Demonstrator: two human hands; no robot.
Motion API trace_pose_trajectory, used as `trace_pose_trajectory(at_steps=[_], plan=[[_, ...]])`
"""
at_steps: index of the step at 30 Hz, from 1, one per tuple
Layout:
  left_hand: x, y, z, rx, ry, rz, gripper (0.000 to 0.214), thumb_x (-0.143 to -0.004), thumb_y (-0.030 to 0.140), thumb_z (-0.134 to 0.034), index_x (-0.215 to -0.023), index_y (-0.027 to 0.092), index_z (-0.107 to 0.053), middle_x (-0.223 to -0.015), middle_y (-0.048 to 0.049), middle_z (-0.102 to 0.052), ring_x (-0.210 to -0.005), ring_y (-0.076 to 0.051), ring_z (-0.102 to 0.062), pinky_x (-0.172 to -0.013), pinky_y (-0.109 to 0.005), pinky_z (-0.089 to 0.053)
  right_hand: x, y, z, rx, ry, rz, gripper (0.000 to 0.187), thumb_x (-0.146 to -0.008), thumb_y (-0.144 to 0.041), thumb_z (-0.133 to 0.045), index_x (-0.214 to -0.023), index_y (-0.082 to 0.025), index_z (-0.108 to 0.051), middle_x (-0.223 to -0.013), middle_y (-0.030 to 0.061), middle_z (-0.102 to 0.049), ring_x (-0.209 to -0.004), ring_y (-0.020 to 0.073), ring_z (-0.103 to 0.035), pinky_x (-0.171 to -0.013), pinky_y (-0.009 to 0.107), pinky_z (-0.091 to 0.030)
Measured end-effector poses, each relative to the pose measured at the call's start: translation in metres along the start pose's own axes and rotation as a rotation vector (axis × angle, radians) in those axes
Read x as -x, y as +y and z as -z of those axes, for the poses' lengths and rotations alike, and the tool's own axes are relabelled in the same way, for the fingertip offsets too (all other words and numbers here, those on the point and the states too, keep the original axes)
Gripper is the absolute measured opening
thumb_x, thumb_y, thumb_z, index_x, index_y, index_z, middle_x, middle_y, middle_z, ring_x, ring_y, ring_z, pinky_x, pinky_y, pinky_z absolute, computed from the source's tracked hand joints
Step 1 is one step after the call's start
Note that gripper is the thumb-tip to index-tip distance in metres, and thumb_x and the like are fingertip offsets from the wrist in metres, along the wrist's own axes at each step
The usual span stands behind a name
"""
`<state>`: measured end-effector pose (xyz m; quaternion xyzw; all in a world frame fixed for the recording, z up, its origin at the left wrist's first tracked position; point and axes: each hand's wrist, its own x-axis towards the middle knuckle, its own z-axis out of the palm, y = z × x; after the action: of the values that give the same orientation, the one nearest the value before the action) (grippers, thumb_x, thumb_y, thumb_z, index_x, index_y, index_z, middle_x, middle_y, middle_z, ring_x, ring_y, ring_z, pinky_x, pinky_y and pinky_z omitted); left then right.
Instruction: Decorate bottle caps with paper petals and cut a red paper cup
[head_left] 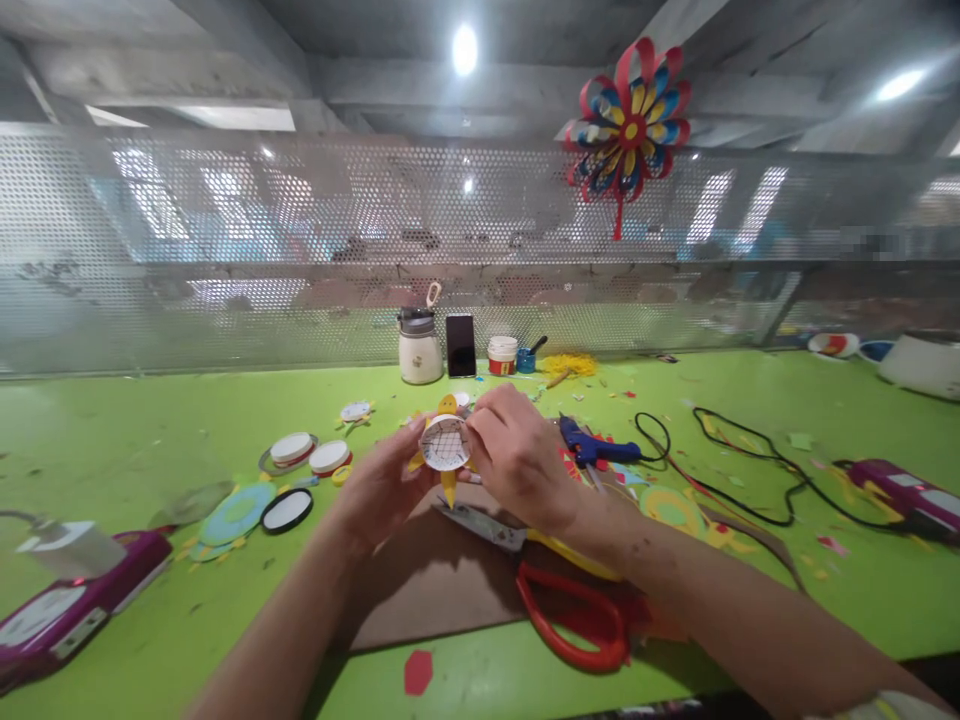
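Observation:
Both my hands hold up a small paper-craft piece (445, 443): a white round cup with a pencilled grid and yellow paper points around it. My left hand (381, 487) grips it from the left with fingers curled. My right hand (516, 456) pinches its right edge, fingers closed. Under my hands lies a brown cardboard sheet (427, 590). Red-handled scissors (559, 595) rest on it just below my right wrist.
A blue glue gun (596, 447) with a black cord (739, 460) lies to the right. Round lids (311, 455) and paper discs (238, 512) sit to the left, a purple device (67, 610) at the near left. A jar (419, 346), phone (460, 345) and paint pots stand by the mesh wall.

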<state>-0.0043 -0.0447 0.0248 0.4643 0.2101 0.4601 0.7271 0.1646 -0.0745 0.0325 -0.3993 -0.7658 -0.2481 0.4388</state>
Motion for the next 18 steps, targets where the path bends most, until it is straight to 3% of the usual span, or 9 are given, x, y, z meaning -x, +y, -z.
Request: trace_pose_trajectory(at_steps=[11,18], plan=[[-0.0032,-0.0005,-0.0032,0.040,0.039,0.053,0.026,-0.091,0.027,-0.057,-0.096,0.007,-0.074,-0.101,-0.0164,-0.073,-0.085,-0.025,-0.069,-0.074,-0.038,-0.061,-0.0019,0.0047,-0.0019,-0.335,-0.024,-0.201,0.013,-0.092,-0.017,-0.056,-0.084,-0.016,-0.066,-0.088,0.0079,-0.061,-0.085,0.0191,-0.058,-0.077,0.033,-0.050],[-0.0026,0.0001,-0.0069,0.070,0.095,0.040,0.024,-0.090,0.021,-0.055,-0.098,0.008,-0.073,-0.102,-0.0151,-0.073,-0.088,-0.026,-0.069,-0.071,-0.036,-0.061,-0.0023,0.0065,-0.0036,-0.350,-0.006,-0.232,0.009,-0.088,-0.017,-0.060,-0.081,-0.018,-0.066,-0.090,0.0082,-0.061,-0.089,0.0207,-0.058,-0.081,0.036,-0.051]])
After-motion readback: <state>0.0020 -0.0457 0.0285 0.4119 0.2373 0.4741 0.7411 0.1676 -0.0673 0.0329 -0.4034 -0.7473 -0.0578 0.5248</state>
